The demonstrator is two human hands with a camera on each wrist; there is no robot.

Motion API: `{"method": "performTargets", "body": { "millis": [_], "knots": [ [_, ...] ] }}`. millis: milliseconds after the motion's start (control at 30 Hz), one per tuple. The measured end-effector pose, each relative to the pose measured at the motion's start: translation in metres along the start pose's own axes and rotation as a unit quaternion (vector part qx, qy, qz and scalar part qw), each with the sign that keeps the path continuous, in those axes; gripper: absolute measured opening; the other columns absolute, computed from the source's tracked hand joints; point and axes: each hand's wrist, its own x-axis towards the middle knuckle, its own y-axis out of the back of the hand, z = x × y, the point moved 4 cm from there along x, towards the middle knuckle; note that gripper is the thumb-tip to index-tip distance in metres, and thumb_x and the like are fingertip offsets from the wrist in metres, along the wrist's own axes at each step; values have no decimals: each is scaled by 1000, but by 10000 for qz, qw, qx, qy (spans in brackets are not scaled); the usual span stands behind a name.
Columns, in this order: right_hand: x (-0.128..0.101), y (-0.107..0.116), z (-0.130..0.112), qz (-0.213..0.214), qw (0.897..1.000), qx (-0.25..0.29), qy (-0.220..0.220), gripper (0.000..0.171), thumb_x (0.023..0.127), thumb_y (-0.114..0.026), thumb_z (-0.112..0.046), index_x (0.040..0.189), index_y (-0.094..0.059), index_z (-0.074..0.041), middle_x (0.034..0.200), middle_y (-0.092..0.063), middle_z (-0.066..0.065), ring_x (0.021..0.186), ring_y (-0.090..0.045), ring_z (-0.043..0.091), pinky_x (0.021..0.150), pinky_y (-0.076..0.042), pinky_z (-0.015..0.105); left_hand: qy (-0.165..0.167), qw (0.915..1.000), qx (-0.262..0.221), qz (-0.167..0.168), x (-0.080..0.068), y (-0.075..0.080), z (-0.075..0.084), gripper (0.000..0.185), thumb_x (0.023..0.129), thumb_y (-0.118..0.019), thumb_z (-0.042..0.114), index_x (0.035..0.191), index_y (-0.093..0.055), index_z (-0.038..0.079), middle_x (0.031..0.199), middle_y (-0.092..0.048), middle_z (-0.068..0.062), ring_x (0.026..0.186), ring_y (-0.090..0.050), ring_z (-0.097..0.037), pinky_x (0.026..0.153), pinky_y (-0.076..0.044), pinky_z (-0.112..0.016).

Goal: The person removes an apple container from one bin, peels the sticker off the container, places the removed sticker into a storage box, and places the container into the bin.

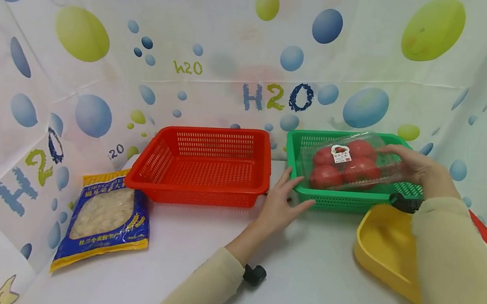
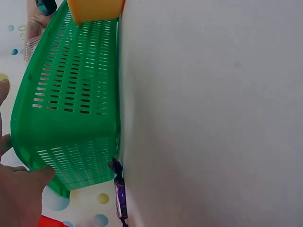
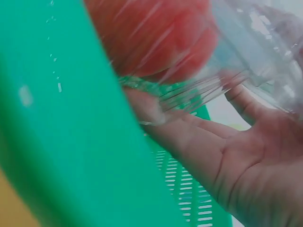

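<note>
My right hand (image 1: 419,166) holds the right end of a clear plastic box of tomatoes (image 1: 361,171). In the right wrist view, its fingers (image 3: 199,137) lie under the plastic. Tilted, the box is partly inside the green basket (image 1: 324,201), its sticker facing up. My left hand (image 1: 278,204) is at the basket's left front corner, its fingers spread. In the left wrist view, one fingertip (image 2: 45,175) touches the basket's end wall below the rim. Whether the other fingers press the rim is unclear.
Left of the green basket stands a red basket (image 1: 201,195). A blue and yellow bag of orecchiette pasta (image 1: 103,216) leans near it. A yellow tray (image 1: 386,271) sits at the right, partly under my sleeve. A purple-wrapped candy (image 2: 120,194) lies beside the green basket.
</note>
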Motion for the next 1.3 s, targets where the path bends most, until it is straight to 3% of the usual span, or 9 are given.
{"method": "performTargets", "body": {
  "millis": [133, 267, 367, 533, 700, 800, 967, 1067, 1300],
  "knots": [
    [-3, -1, -4, 31, 9997, 214, 143, 80, 93, -52, -38, 143, 9, -27, 148, -2, 30, 105, -51, 40, 96, -32, 61, -122, 9998, 90, -124, -7, 6, 2, 70, 82, -64, 53, 140, -44, 21, 153, -21, -1, 136, -26, -22, 93, -45, -42],
    [-9, -6, -14, 0, 9989, 405, 240, 76, 93, -51, -40, 139, 8, -27, 145, -5, 32, 90, -61, 37, 97, -30, 59, -262, 9993, 100, -246, -16, 17, 5, 70, 81, -65, 52, 142, -41, 25, 153, -20, 4, 136, -25, -16, 93, -44, -39],
    [-16, -10, -22, 64, 9978, 554, 357, 67, 92, -52, -41, 133, -1, -26, 129, -30, 35, 87, -62, 38, 93, -36, 59, -433, 9986, 21, -297, -22, 27, 7, 71, 82, -65, 51, 143, -38, 28, 152, -19, 11, 136, -23, -12, 93, -44, -40],
    [-29, -23, -32, 205, 9950, 735, 646, 43, 92, -54, -38, 118, -23, -23, 91, -59, 16, 82, -65, 34, 79, -49, 56, -814, 9963, -231, -169, -31, 45, 10, 71, 82, -69, 42, 144, -35, 33, 150, -22, 15, 136, -22, -8, 97, -41, -41],
    [-44, -52, -32, -20, 9912, 882, 986, 24, 94, -51, -36, 111, -48, -19, 96, -65, 10, 87, -64, 29, 77, -52, 49, -1060, 9881, -1096, 191, -44, 70, 17, 69, 83, -72, 18, 143, -38, 16, 149, -30, 3, 135, -27, -13, 98, -39, -40],
    [-53, -73, -29, -587, 9850, 958, 1313, 24, 98, -43, -33, 111, -51, -15, 98, -67, 6, 86, -65, 25, 74, -55, 40, -1080, 9771, -1802, 326, -54, 88, 29, 66, 84, -68, 3, 142, -37, 3, 147, -33, -8, 134, -30, -24, 97, -38, -48],
    [-68, -111, -24, -1492, 9673, 995, 1793, 23, 101, -34, -26, 115, -45, -11, 98, -64, 3, 84, -65, 20, 72, -55, 33, -588, 9668, -2439, 489, -66, 114, 32, 61, 90, -61, 3, 144, -33, 6, 146, -35, -5, 131, -34, -31, 98, -39, -42],
    [-76, -132, -16, -1413, 9700, 848, 1785, 23, 100, -36, -28, 119, -40, -15, 105, -58, 1, 88, -62, 17, 75, -54, 31, -154, 9632, -2630, 527, -75, 126, 29, 58, 93, -56, 5, 145, -31, 7, 146, -35, -6, 130, -37, -32, 96, -42, -34],
    [-88, -174, 14, -854, 9813, 876, 1487, 31, 97, -47, -32, 120, -31, -21, 115, -46, 6, 94, -62, 21, 79, -53, 38, 540, 9499, -3031, 534, -101, 137, -5, 54, 98, -47, 19, 147, -27, 28, 146, -35, 2, 126, -43, -21, 87, -49, -38]
  ]
}}
